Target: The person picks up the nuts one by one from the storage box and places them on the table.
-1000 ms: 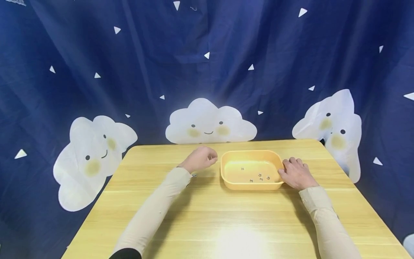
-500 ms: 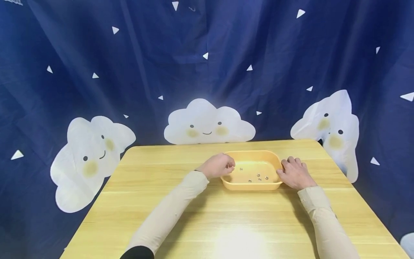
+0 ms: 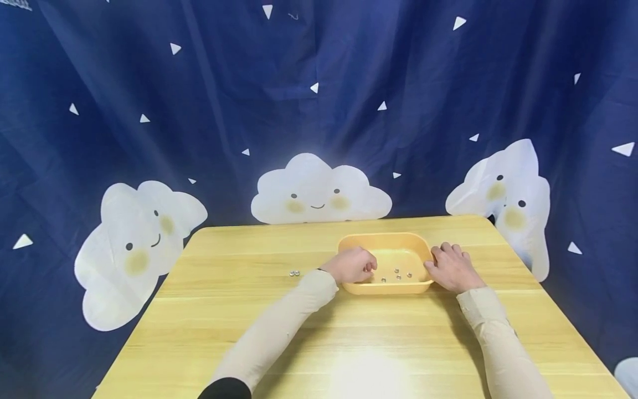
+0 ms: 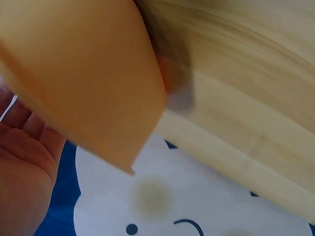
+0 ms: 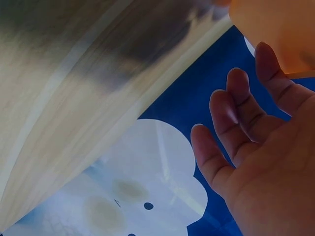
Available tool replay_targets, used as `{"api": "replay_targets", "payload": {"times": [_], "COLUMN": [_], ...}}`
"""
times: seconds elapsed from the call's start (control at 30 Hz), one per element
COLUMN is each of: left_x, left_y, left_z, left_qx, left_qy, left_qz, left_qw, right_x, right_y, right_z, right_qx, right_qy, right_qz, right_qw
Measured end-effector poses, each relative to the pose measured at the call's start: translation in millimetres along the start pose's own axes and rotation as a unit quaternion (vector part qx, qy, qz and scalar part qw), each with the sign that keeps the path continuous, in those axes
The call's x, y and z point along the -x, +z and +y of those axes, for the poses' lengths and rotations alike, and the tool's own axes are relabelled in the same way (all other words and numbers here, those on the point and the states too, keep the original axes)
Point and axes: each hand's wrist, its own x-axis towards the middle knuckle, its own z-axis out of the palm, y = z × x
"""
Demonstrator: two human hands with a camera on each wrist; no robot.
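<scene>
A yellow-orange rectangular tray [image 3: 394, 288] stands toward the back of the table, with several small shiny metal pieces [image 3: 399, 277], like nuts, scattered on its floor. My left hand [image 3: 355, 265] reaches over the tray's left side with its fingers curled down inside. Its fingertips are hidden, and I cannot tell whether they pinch anything. My right hand [image 3: 454, 267] grips the tray's right rim between thumb and index finger; in the right wrist view its other fingers [image 5: 224, 115] hang loosely bent. Two more metal pieces [image 3: 294, 273] lie side by side on the table, left of the tray.
The light wood table [image 3: 239, 299] ends at a back edge close behind the tray. Beyond it hangs a dark blue curtain [image 3: 279, 111] printed with white clouds and triangles. The left sleeve [image 3: 279, 327] crosses the table in front of the tray.
My left hand has moved right from beside the tray, over its left rim and down inside, uncovering the two pieces on the table. One piece in the tray is now hidden behind it. The right hand stays.
</scene>
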Motion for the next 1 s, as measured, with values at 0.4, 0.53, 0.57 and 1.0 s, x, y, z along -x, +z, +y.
{"api": "replay_targets", "payload": {"times": [0.4,0.53,0.57,1.0], "left_x": [-20.2,-23.7,-24.2,-28.5], "left_y": [16.3,18.5,19.0,25.3], "left_z": [12.4,12.3,11.9,7.0], "left_qx": [-0.017,-0.01,-0.009,-0.028], "left_qy": [-0.003,-0.006,-0.004,0.032], "left_qz": [-0.012,-0.018,-0.019,-0.033], "left_qw": [0.9998,0.9998,0.9998,0.9986], "right_x": [1.1,0.9,0.7,1.6], "right_y": [2,0,0,0], "right_z": [-2,-2,-2,-6], "right_qx": [-0.006,-0.007,-0.007,-0.009], "right_qy": [0.01,0.01,0.01,0.008], "right_qz": [-0.001,0.0,0.0,-0.003], "right_qw": [0.9999,0.9999,0.9999,0.9999]}}
